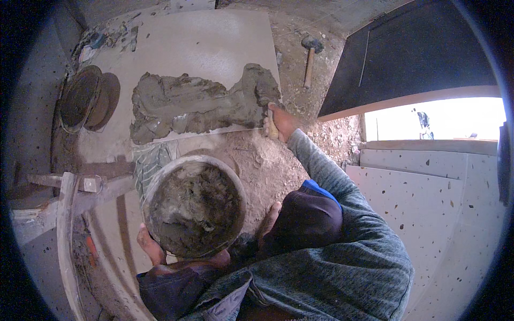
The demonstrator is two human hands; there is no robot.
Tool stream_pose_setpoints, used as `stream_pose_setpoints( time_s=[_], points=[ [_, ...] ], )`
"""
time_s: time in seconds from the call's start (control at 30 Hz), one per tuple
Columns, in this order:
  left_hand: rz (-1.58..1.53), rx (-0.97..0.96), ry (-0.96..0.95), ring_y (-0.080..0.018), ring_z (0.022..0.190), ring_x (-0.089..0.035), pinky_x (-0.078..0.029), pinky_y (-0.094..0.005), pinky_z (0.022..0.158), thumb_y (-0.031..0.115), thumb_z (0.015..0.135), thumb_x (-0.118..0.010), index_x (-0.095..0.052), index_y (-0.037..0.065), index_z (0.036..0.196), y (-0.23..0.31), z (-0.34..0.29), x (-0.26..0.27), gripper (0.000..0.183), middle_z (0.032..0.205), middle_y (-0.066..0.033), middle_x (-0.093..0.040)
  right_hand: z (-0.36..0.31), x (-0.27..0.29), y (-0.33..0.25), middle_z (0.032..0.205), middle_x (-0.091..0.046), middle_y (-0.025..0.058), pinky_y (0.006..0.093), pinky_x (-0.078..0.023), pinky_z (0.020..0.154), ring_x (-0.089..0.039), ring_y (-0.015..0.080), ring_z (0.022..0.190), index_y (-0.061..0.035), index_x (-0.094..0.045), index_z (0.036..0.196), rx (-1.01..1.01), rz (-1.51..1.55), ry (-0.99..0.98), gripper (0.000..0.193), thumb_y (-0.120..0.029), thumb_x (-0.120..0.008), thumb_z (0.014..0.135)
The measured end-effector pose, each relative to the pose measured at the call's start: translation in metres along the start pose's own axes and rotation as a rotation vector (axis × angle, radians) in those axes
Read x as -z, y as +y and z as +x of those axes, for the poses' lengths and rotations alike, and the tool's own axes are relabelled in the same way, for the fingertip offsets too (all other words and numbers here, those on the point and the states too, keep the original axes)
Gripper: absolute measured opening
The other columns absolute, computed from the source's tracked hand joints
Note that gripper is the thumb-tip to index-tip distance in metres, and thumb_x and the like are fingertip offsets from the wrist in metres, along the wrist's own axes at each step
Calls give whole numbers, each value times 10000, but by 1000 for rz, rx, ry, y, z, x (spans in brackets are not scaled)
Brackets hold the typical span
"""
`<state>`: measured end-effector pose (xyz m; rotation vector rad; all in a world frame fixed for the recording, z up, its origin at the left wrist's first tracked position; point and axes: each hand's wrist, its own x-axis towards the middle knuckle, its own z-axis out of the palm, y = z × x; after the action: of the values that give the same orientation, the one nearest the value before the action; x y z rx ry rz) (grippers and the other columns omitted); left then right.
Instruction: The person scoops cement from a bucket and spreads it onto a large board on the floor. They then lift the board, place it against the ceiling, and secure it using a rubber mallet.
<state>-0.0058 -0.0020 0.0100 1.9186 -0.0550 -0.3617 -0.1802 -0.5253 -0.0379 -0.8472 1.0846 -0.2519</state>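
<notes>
My right hand (282, 121) reaches forward, closed around the wooden handle of a trowel (271, 130) at the right end of a thick smear of wet grey mortar (198, 102). The mortar lies across the near part of a large pale tile (214, 40) flat on the ground. My left hand (148, 244) grips the lower left rim of a round metal pan (194, 211) filled with dark mortar, held close in front of my knees.
A hammer (309, 60) lies on the rubble floor beyond the tile. Two stacked round pans (84, 99) sit at the left. Wooden battens (72, 187) cross at the lower left. Speckled terrazzo slabs (423, 198) and a dark board (417, 51) stand at the right.
</notes>
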Motion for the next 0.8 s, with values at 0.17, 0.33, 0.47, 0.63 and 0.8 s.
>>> stream_pose_setpoints(
  time_s=[0.17, 0.33, 0.47, 0.63, 0.8],
  points=[
    [-295, 194, -45, -140, 732, -591, -474, -307, 669, 314, 1010, -464, -635, -20, 884, -2, 2, -2, 396, 840, -62, -647, 56, 0, 30, 664, -541, 49, 349, -449, 420, -517, 181, 489, -96, -539, 907, 187, -397, -20, 353, -448, -540, 937],
    [-162, 119, -69, -139, 720, -580, -470, -303, 673, 307, 1014, -458, -627, -25, 873, -10, 6, -1, 398, 825, -60, -639, 62, -8, 45, 754, -610, 110, 391, -486, 567, -592, 241, 631, -30, -573, 980, 459, -770, -136, 437, -464, -543, 930],
    [-231, 228, 8, -137, 720, -567, -464, -303, 683, 297, 1017, -452, -622, -36, 876, 5, 3, -5, 400, 817, -55, -634, -15, -47, -5, 934, -662, 240, 447, -484, 820, -631, 393, 910, 45, -572, 1135, 387, -1007, -24, 551, -461, -543, 920],
    [-130, 159, -60, -137, 714, -554, -456, -317, 677, 296, 1017, -449, -617, -38, 877, -8, 6, 3, 399, 794, -56, -622, -44, -32, 8, 1021, -621, 346, 506, -452, 922, -591, 480, 1038, 73, -525, 1212, 440, -1357, 137, 586, -439, -502, 928],
    [-198, 222, 41, -133, 697, -537, -443, -321, 647, 303, 1015, -455, -599, -17, 824, 15, -2, -10, 399, 764, -43, -596, -61, -33, 2, 876, -645, 321, 547, -497, 795, -633, 484, 872, 53, -471, 1175, 330, -1576, 82, 519, -410, -475, 940]
  ],
)
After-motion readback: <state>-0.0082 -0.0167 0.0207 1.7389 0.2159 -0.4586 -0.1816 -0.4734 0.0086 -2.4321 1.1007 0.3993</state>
